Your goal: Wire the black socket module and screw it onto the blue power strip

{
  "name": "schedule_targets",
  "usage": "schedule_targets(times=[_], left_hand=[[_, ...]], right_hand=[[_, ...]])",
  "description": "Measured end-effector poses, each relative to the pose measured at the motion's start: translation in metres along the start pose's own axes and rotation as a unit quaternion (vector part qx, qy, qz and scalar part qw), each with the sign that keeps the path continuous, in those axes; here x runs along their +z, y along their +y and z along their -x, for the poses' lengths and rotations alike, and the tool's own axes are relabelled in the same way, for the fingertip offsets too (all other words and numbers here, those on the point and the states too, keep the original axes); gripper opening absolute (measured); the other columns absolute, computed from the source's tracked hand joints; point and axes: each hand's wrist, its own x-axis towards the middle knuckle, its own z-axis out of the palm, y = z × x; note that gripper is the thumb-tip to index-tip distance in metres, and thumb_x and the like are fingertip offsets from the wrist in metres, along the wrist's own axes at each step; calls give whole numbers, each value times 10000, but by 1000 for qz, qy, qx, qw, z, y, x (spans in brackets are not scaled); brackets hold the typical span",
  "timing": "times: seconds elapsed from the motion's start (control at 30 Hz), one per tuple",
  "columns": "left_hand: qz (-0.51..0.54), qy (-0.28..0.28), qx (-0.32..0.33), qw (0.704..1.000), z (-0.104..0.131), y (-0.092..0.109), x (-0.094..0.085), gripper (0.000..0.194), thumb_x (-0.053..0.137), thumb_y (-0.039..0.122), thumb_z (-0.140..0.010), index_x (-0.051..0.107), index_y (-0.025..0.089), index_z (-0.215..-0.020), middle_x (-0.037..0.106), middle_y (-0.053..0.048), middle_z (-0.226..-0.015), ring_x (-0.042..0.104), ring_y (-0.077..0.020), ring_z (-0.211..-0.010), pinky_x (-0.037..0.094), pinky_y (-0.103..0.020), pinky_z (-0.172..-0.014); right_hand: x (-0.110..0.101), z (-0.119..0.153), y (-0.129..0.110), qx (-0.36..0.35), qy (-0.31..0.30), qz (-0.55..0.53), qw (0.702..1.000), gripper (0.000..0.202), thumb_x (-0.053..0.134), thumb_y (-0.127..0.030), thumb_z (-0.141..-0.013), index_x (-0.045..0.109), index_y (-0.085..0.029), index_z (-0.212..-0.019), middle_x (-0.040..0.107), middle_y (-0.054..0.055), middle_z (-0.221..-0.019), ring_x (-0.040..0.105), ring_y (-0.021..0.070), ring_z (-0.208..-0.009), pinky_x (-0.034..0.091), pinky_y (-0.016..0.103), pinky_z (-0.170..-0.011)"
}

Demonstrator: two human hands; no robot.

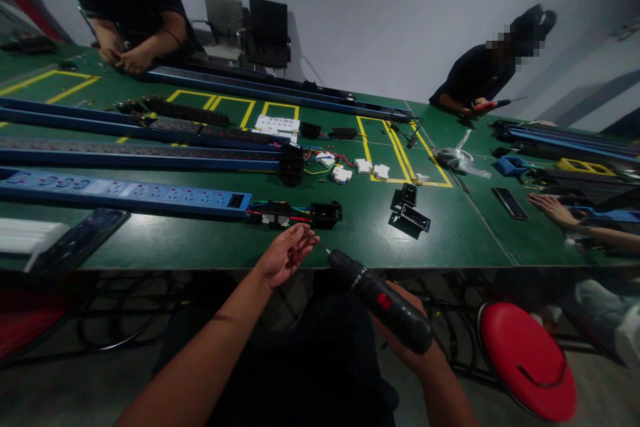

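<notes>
My right hand grips a black cordless screwdriver with a red mark, its bit pointing up and left. Close to the bit's tip, my left hand has its fingers curled and thumb pressed in; something small and thin seems to be in the pinch, too small to name. Just beyond that hand lies a black socket housing, joined by coloured wires to the end of a long blue power strip. Two black end pieces rest on the green table to the right.
More long strips lie across the green table. White connectors and a plastic bag sit mid-table. One co-worker is at back left, another at back right; a third person's hand reaches in from the right. A red stool stands below.
</notes>
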Motion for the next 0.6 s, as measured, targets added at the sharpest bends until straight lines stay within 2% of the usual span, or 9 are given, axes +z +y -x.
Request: schedule_targets(times=[0.17, 0.37, 0.5, 0.6], left_hand=[[-3, -30, 2, 1000, 1, 2, 2, 195, 753, 190, -923, 690, 171, -1107, 756, -66, -1013, 797, -179, -965, 650, -171, -706], [-9, -27, -4, 1000, -1, 1, 1, 179, 709, 243, -952, 695, 176, -1117, 763, -75, -1019, 796, -193, -958, 652, -196, -704], [-36, -59, -17, 997, -3, 4, -2, 330, 661, 406, -990, 668, 175, -1225, 758, -110, -1067, 789, -219, -995, 654, -238, -732], [-128, -63, 14, 990, -9, 14, -8, 440, 622, 530, -995, 635, 162, -1237, 742, -130, -1102, 785, -243, -963, 656, -316, -751]], right_hand=[[2, 2, -4, 11, 29, -2, 1000, 263, 767, -420, -855, 751, -243, -1049, 756, 88, -964, 733, 270, -891, 649, 424, -806], [0, -6, -12, 26, -14, -36, 999, 185, 739, -376, -894, 737, -222, -998, 743, 66, -899, 722, 230, -802, 643, 357, -746], [-1, -7, -16, 34, -16, -59, 998, 162, 739, -354, -899, 729, -211, -975, 745, 60, -895, 717, 217, -782, 635, 330, -723], [-6, -10, -21, 48, -10, -63, 997, 172, 739, -352, -905, 726, -198, -981, 760, 67, -919, 729, 220, -814, 639, 323, -749]])
